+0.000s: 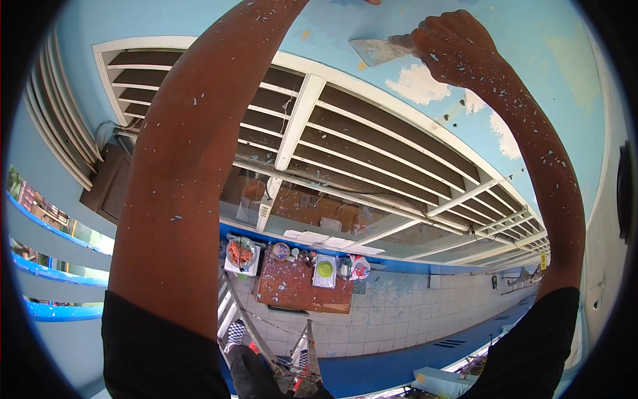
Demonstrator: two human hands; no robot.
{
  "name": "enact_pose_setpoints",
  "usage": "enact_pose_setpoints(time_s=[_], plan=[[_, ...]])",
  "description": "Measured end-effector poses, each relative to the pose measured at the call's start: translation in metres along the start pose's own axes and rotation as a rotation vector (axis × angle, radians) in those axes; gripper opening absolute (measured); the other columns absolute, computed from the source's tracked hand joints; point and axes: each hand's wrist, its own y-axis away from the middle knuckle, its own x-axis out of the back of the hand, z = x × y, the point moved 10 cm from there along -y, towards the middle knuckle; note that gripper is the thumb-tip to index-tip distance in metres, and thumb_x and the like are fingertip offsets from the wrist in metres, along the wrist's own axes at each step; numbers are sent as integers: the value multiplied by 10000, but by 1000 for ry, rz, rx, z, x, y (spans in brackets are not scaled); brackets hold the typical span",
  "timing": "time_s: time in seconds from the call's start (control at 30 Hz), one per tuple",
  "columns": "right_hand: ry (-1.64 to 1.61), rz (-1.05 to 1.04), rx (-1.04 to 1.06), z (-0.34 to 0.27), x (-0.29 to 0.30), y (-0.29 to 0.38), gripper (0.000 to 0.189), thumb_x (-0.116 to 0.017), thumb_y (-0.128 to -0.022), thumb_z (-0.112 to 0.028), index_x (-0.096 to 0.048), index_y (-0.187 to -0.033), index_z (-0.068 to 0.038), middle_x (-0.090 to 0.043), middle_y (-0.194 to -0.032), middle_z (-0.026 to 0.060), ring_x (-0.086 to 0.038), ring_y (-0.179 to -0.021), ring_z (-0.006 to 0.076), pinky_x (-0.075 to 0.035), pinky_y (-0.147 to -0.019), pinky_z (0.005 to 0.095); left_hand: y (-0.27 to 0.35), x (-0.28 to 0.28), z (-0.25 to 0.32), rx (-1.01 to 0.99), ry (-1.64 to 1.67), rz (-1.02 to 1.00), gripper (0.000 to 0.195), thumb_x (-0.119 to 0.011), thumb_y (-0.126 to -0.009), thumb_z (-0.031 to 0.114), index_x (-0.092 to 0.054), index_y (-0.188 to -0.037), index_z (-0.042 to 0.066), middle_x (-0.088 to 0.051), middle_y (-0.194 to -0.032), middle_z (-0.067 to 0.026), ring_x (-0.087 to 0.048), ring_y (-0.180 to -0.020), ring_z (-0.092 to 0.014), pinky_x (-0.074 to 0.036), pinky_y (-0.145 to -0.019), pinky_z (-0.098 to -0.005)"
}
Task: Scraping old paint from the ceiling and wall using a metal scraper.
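Observation:
My right hand [446,47] grips a putty knife [381,51] by its handle. The broad metal blade lies close against the light-blue painted wall [538,30] and points to the left. Below that hand, paint is gone in white patches [417,85] with ragged edges. My left arm reaches up past the top edge of the picture. Only what looks like a fingertip [371,1] of my left hand shows there, so its grip is hidden. Pale-blue paint flakes cling to both arms.
White-framed louvres [379,144] run beneath the wall. My feet are on a ladder [311,344] far above the tiled floor [389,319]. A brown table [304,284] below holds several items and paint flakes. A cable [369,192] runs along the frame; blue rails [65,311] stand left.

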Motion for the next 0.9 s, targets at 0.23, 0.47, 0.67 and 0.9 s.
enact_pose_setpoints(time_s=[0.23, 0.47, 0.67, 0.9], plan=[[-150, -488, -51, -12, -60, -33, 184, -650, -837, -192, -728, -992, -130, -699, -842, 70, -685, -768, 266, -519, -700, 412, 1, 0, -1, -10, -20, 15, 1613, -871, -519, 760, 202, -1612, 257, 352, -1617, -237, 335, -1420, -577, 37, -1004, -900], [-47, -131, -73, 11, -28, -17, 179, -743, -802, -206, -725, -980, -213, -677, -851, 7, -651, -772, 208, -486, -737, 370, -1, 4, 3, -11, -11, 7, 1608, -879, -526, 746, 193, -1616, 250, 348, -1619, -238, 337, -1421, -574, 47, -1006, -897], [-116, -270, -416, 0, -33, 55, 488, -703, -922, -212, -620, -1393, -307, -682, -873, 52, -677, -726, 220, -538, -678, 391, 0, 0, -1, -4, -27, -23, 1602, -883, -537, 734, 202, -1613, 253, 357, -1613, -243, 355, -1415, -568, 53, -1006, -894], [-199, -459, -569, -20, -44, 87, 537, -665, -947, -182, -568, -1450, -340, -686, -841, 78, -689, -676, 227, -552, -648, 386, -1, -4, 4, -3, -4, -23, 1614, -890, -529, 725, 216, -1608, 261, 375, -1608, -232, 364, -1419, -552, 61, -1018, -881]])
